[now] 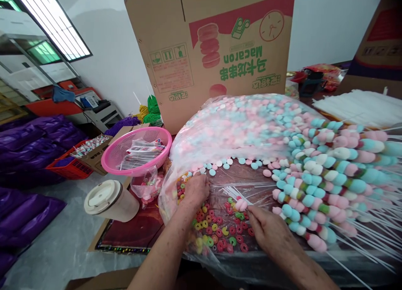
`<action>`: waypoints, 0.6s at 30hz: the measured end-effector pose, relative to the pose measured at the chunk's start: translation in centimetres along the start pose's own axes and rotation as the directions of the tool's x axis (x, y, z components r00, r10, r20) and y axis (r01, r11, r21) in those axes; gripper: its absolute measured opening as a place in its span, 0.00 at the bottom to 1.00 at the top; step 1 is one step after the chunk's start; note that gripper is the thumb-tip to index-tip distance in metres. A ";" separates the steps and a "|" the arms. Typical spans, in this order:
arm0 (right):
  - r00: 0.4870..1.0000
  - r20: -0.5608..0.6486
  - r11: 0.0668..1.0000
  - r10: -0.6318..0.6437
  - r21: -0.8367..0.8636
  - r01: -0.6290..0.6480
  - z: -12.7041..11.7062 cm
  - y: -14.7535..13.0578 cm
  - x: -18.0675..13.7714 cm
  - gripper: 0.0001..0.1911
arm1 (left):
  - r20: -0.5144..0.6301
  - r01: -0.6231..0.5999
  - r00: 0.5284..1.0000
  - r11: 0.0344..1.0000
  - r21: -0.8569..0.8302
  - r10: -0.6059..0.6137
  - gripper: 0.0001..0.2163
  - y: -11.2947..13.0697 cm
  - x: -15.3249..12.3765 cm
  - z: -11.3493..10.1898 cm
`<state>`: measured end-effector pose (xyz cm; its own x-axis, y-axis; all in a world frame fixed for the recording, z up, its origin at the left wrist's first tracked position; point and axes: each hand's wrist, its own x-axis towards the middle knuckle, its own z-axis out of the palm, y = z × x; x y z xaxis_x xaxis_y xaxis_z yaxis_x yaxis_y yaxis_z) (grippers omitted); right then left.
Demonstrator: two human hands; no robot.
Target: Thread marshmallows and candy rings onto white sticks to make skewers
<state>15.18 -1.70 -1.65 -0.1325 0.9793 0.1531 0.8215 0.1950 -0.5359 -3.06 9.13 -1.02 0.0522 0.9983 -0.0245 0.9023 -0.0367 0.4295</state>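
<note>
My right hand (266,227) is closed on a bundle of thin white sticks (231,192), with pink marshmallow pieces (241,204) by the fingertips. Left of it, my left hand (197,189) reaches to the edge of a clear plastic bag, fingers curled together; what they hold, if anything, is hidden. Between and below the hands lie scattered gummy rings (220,229) in red, yellow and green. A large heap of pastel marshmallow pieces (238,122) fills the bag beyond. To the right, finished marshmallow skewers (333,181) are piled with their sticks pointing right.
A cardboard box (213,47) stands behind the heap. At left are a pink basket (108,160) of flat packets, a white lidded cup (125,204) and purple bags (31,210) on the floor. Loose white sticks (358,107) lie at the back right.
</note>
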 end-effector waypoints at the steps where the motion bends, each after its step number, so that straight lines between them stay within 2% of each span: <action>1: 1.000 0.009 1.000 0.003 0.001 -0.003 0.1 -0.2 0.1 0.19 | -0.005 -0.001 1.000 0.999 -0.042 0.001 0.07 -0.1 -0.5 0.0; 4: 0.996 0.088 1.000 0.017 -0.009 -0.016 0.3 -0.9 0.6 0.18 | -0.004 0.006 1.000 0.985 -0.170 -0.007 0.08 0.1 -2.4 -0.1; 6: 0.988 0.147 0.998 0.043 -0.049 -0.036 0.4 -1.6 0.9 0.18 | -0.008 0.032 0.999 0.949 -0.315 -0.036 0.08 0.5 -3.8 0.0; 10: 0.969 0.223 0.978 0.109 -0.197 -0.064 0.1 -3.1 0.7 0.18 | -0.071 0.107 0.979 0.775 -0.623 -0.192 0.06 1.5 -5.7 0.6; 13: 0.956 0.255 0.955 0.144 -0.290 -0.066 -0.3 -3.5 0.3 0.17 | -0.098 0.146 0.954 0.724 -0.675 -0.283 0.05 1.8 -6.1 1.0; 16: 0.951 0.267 0.942 0.159 -0.328 -0.065 -0.5 -3.6 0.2 0.17 | -0.063 0.147 0.960 0.685 -0.714 -0.272 0.04 1.5 -6.2 1.5; 18: 0.949 0.268 0.933 0.165 -0.354 -0.062 -0.5 -3.7 0.1 0.17 | -0.101 0.109 0.964 0.711 -0.695 -0.247 0.05 1.2 -6.3 1.9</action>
<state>12.37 -2.30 0.73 -0.1388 0.9764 -0.1652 0.9712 0.1016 -0.2155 -1.50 2.68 -2.02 -0.2153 0.9758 -0.0384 0.3499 0.1138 0.9299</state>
